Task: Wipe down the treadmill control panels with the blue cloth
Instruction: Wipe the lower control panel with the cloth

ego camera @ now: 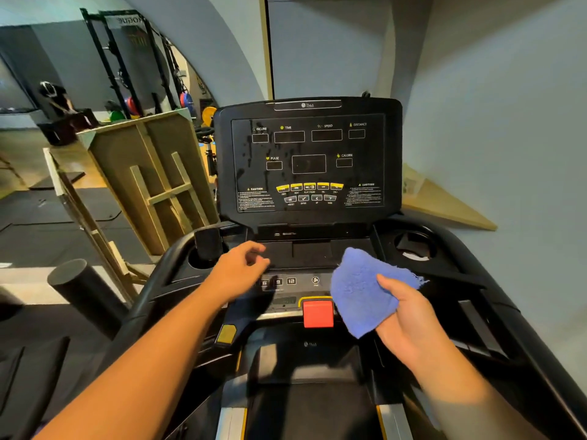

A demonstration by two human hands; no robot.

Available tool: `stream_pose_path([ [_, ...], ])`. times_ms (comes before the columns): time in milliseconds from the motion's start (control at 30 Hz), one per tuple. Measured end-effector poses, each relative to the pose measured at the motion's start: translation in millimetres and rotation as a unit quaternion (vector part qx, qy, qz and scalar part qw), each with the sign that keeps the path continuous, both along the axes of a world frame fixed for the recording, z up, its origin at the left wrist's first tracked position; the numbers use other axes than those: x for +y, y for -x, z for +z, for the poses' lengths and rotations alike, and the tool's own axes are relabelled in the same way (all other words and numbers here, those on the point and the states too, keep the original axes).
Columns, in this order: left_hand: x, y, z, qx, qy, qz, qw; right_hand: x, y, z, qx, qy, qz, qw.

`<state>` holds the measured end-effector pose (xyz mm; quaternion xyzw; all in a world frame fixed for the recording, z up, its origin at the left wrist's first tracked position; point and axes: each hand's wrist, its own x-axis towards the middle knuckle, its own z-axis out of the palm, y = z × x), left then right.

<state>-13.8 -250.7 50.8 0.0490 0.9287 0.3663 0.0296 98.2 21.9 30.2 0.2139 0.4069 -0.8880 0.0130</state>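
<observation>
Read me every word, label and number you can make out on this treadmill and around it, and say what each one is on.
"INCLINE", "TIME", "SPEED", "DISTANCE", "PULSE", "CALORIE": upright display panel.
"CAUTION", twice: same panel's lower corners; fine print beneath too small.
"PLAY/PAUSE": under the yellow buttons; other captions blurred.
"6", "9", "12": lower console keys.
Logo at the panel top: too small.
"ROGUE", mirrored: rack sign.
Blue cloth, right hand, left hand: no text.
</observation>
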Motion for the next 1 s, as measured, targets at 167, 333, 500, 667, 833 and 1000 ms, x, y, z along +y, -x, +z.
stream_pose_path([
  [167,-56.3,-14.4,-53.5,0.017,0.025,0.094,0.995,6.5,14.8,-2.2,-0.023,-0.231,-0.097,0.968],
  [333,-90.7,-29.3,-100.2,-0.009,0.066,0.136,0.989,1.8,35.7,-21.6,0.003,-0.59,-0.082,0.803],
  [500,-111.4,-38.4,-132.3,-0.065,0.065,0.132,0.987,-43.4,56.9,-90.7,-0.046,-0.81,0.061,0.581],
  [667,-109.0,-39.4,-136.0,-0.089,0.078,0.128,0.985,-110.3,73.6,-90.0,0.006,-0.835,0.151,0.53],
  [833,-109.9,-35.7,-133.0,-0.1,0.056,0.113,0.987,-135.6,67.4,-106.2,0.219,-0.846,0.238,0.423],
  [1000,-110.1,-35.7,-136.3,-0.079,0.074,0.107,0.988,-48.0,55.1,-122.1,0.215,-0.867,0.195,0.404],
])
